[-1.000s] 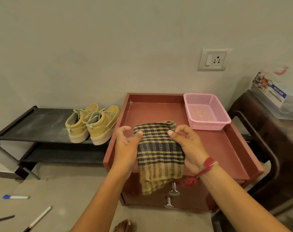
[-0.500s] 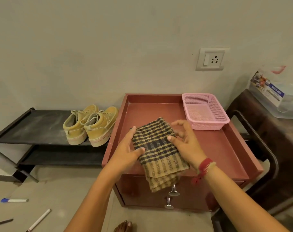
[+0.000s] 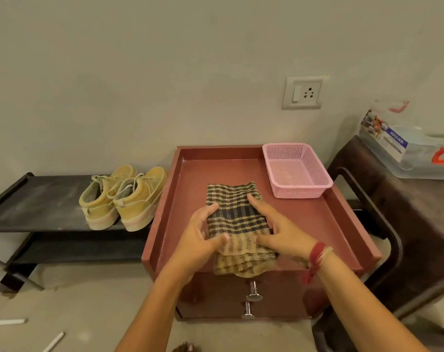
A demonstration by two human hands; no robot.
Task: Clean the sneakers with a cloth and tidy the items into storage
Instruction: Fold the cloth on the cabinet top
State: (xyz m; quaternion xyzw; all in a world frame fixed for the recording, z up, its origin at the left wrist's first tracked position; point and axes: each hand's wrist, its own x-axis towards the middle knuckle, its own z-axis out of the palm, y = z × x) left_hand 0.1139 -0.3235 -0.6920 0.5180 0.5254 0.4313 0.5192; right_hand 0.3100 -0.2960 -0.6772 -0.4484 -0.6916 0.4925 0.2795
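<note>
A folded black-and-tan checked cloth (image 3: 237, 219) lies flat on the red-brown cabinet top (image 3: 317, 224), its near end hanging over the front edge. My left hand (image 3: 203, 240) rests on its left side and my right hand (image 3: 279, 229) on its right side, fingers spread and pressing the cloth down. A pair of tan sneakers (image 3: 124, 196) stands side by side on the top shelf of a black shoe rack (image 3: 38, 199), to the left of the cabinet. An empty pink mesh basket (image 3: 297, 171) sits at the cabinet's back right corner.
Two metal drawer knobs (image 3: 252, 298) stick out of the cabinet front below the cloth. A dark table (image 3: 406, 212) with a clear plastic box (image 3: 406, 146) stands to the right. Pens (image 3: 7, 322) lie on the floor at lower left. A wall socket (image 3: 304, 92) is above.
The cloth was held up in both hands and has come down flat onto the cabinet top. Both hands now lie on it with fingers spread.
</note>
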